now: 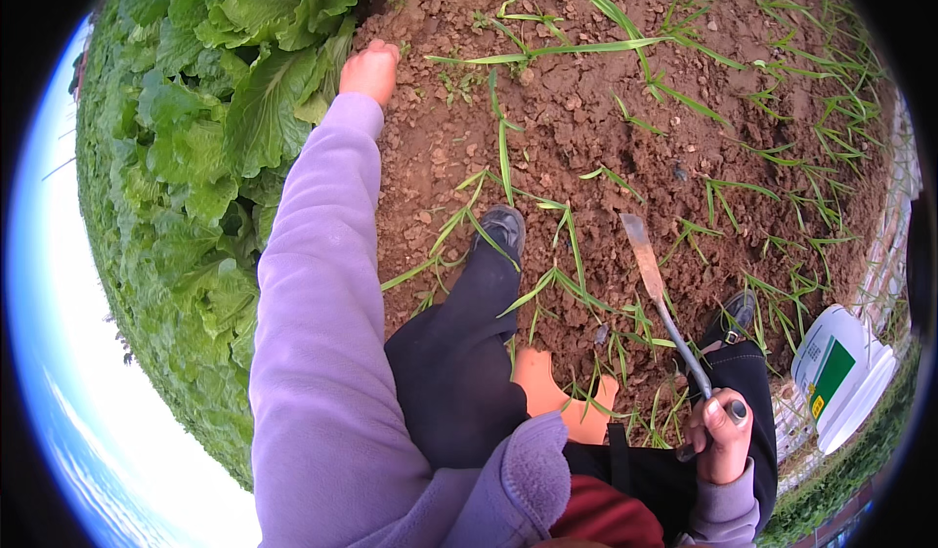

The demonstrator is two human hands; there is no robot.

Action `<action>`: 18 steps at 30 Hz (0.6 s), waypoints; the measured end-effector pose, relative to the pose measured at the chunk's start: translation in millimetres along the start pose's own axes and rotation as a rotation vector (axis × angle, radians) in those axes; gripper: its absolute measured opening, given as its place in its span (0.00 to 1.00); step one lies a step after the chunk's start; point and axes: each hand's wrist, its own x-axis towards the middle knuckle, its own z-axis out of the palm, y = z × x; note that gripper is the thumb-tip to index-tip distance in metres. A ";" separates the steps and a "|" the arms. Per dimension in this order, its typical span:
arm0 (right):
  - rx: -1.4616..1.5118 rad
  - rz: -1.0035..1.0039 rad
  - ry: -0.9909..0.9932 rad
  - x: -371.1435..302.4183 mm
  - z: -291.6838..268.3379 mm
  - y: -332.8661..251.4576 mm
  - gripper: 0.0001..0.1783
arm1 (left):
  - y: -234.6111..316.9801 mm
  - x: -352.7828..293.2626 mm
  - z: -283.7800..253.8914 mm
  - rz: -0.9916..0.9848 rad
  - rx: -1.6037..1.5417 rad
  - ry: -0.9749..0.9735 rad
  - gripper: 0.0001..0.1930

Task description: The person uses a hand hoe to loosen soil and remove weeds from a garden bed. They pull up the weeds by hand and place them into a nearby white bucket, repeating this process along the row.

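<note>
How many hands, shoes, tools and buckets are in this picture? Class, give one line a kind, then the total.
Hands: 2 (left hand, right hand)
Shoes: 2
Tool: 1
Bucket: 1
Total: 6

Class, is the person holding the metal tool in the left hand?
No: the right hand grips the metal tool, while the left hand is beside the leafy plants.

Bright daylight casts soft shadows; the sky point(137, 441) glares nearly white at left, the soil point(576, 133) looks fairly sharp, and fisheye distortion bends the dark-cornered edges.
</note>
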 end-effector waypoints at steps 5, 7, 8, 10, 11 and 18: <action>0.009 0.008 -0.010 -0.4 -0.4 -1.1 0.18 | -14.5 15.3 1.9 -0.123 -0.119 0.061 0.12; -0.004 0.013 0.002 -0.6 -0.4 -1.7 0.18 | -26.5 18.6 -4.0 -0.255 -0.388 0.165 0.16; 0.005 0.009 -0.002 -0.6 -0.2 -1.9 0.18 | -30.8 18.4 -7.5 -0.382 -0.561 0.132 0.17; 0.004 0.005 0.009 -0.3 0.1 -1.9 0.18 | -37.3 13.5 -16.2 -0.525 -0.798 0.016 0.15; 0.013 -0.001 0.013 -0.2 0.3 -1.8 0.18 | -35.6 9.9 -17.9 -0.525 -0.887 -0.029 0.15; -0.006 -0.001 0.000 -0.1 2.1 -1.7 0.17 | 9.1 -21.6 -1.8 0.078 -0.421 -0.050 0.12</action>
